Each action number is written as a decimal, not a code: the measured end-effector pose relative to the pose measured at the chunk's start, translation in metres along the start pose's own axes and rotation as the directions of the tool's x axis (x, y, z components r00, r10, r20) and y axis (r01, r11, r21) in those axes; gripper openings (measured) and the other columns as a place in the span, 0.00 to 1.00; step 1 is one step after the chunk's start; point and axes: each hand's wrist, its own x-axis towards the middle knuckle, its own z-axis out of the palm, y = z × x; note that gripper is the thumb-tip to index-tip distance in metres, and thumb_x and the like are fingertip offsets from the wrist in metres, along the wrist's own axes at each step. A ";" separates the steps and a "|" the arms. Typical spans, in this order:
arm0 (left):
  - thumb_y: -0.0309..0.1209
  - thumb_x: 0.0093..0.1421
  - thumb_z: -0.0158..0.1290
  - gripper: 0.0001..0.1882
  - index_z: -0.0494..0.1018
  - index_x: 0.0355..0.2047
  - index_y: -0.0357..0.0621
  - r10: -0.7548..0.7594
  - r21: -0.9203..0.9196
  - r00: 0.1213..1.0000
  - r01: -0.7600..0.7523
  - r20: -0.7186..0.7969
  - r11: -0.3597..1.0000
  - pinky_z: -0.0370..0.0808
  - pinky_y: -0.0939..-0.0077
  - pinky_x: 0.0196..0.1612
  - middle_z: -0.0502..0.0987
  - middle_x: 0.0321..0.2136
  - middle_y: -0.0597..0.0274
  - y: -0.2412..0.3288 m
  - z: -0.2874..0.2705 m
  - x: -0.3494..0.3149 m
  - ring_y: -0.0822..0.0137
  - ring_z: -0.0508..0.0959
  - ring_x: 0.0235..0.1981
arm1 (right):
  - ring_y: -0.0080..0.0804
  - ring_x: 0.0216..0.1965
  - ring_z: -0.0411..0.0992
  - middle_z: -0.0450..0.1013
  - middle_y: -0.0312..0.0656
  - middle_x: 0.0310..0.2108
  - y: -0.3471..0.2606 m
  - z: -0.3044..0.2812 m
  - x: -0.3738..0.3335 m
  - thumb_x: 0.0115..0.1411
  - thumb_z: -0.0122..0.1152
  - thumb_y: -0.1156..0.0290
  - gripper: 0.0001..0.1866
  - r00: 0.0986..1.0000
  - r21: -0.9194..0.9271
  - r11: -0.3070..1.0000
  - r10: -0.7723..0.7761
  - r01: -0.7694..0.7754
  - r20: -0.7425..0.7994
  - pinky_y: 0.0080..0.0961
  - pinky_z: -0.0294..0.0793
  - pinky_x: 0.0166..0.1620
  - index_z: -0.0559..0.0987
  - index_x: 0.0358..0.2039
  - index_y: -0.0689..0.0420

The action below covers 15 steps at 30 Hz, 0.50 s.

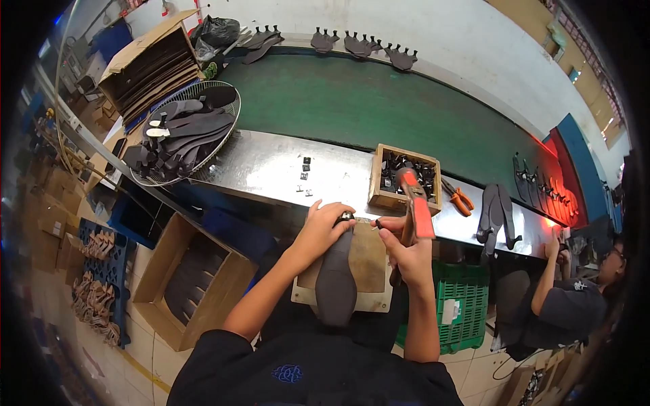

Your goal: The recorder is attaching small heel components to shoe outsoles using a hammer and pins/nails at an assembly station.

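Observation:
A dark grey shoe sole (pixel 336 281) lies lengthwise in front of me over a worn tan board (pixel 369 267). My left hand (pixel 323 229) is closed around its far end, where a shiny black heel (pixel 346 216) shows at the fingers. My right hand (pixel 411 260) grips a hammer (pixel 420 213) with a red head, held up in front of the hand. Between that hand's thumb and finger is a small black piece (pixel 379 224), just right of the heel and apart from it. Beyond it stands a wooden box (pixel 388 200) of small black parts.
Small black pieces (pixel 305 168) and orange-handled pliers (pixel 460 199) lie on the metal ledge. A wire basket (pixel 238 111) of soles stands left. Heeled soles (pixel 404 58) line the green belt (pixel 325 88). A co-worker (pixel 569 298) sits right, past a green crate (pixel 464 298).

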 end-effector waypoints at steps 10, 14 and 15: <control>0.29 0.48 0.67 0.14 0.81 0.36 0.40 0.078 -0.191 0.997 -0.074 0.016 0.979 0.71 0.61 0.52 0.83 0.36 0.55 0.008 0.002 -0.022 0.55 0.81 0.41 | 0.20 0.29 0.73 0.77 0.37 0.26 0.051 -0.004 0.025 0.58 0.64 0.77 0.12 0.965 -0.351 0.916 -0.112 0.192 0.236 0.23 0.73 0.34 0.81 0.42 0.66; 0.28 0.47 0.66 0.14 0.81 0.36 0.40 0.043 -0.191 0.999 -0.037 0.025 0.981 0.70 0.61 0.53 0.83 0.37 0.55 0.001 0.001 -0.027 0.56 0.81 0.42 | 0.34 0.24 0.70 0.72 0.52 0.24 0.033 0.011 0.025 0.56 0.67 0.75 0.11 0.954 -0.460 0.850 -0.146 0.256 0.262 0.29 0.71 0.33 0.79 0.38 0.65; 0.28 0.47 0.66 0.14 0.81 0.36 0.40 0.046 -0.193 0.999 -0.040 0.024 0.980 0.70 0.61 0.54 0.83 0.37 0.55 0.001 0.001 -0.028 0.56 0.81 0.42 | 0.39 0.26 0.72 0.74 0.52 0.26 0.029 0.012 0.024 0.56 0.68 0.75 0.11 0.949 -0.477 0.836 -0.151 0.272 0.276 0.30 0.73 0.34 0.79 0.38 0.65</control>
